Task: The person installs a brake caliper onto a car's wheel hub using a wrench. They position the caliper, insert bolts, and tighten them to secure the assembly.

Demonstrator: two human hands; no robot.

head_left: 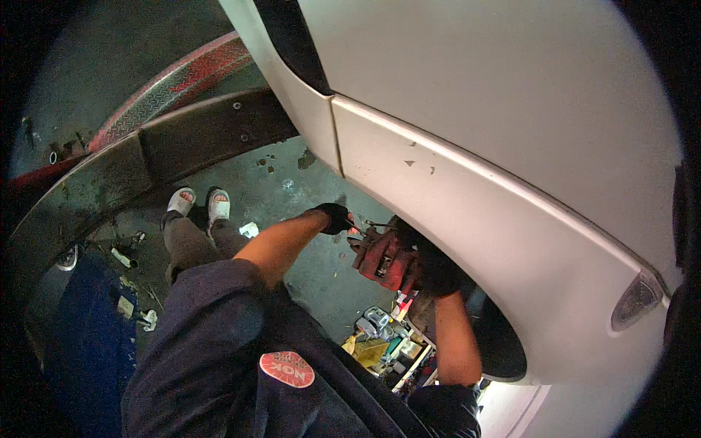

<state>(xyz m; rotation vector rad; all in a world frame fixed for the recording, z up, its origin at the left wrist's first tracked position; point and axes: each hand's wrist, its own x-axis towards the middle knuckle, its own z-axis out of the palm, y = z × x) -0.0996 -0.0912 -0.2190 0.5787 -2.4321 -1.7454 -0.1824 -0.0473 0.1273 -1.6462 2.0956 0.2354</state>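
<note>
The work in hand appears to be on a red brake caliper (381, 264), which sits just below the lower left edge of the pale body panel (438, 168), near the left end of the dark wheel arch (504, 336). Both of the 2 hands are at it.

The left hand (335, 218), in a black glove, is curled narrow at the caliper's upper left corner and seems to hold a slim dark rod (355, 226); whether that is a tool or a part of the brake, I cannot tell. The right hand (437, 271) is at the caliper's right side, its fingers lost in shadow, so I cannot tell how firmly it grips or whether it bears any weight.

As I judge it, the next move calls for the right side to steady the caliper while the left keeps the rod in line, without twisting it. Under the caliper's lower edge, a pale-edged tray (413, 365) with mixed items in it stands above the greenish floor (325, 255).
</note>
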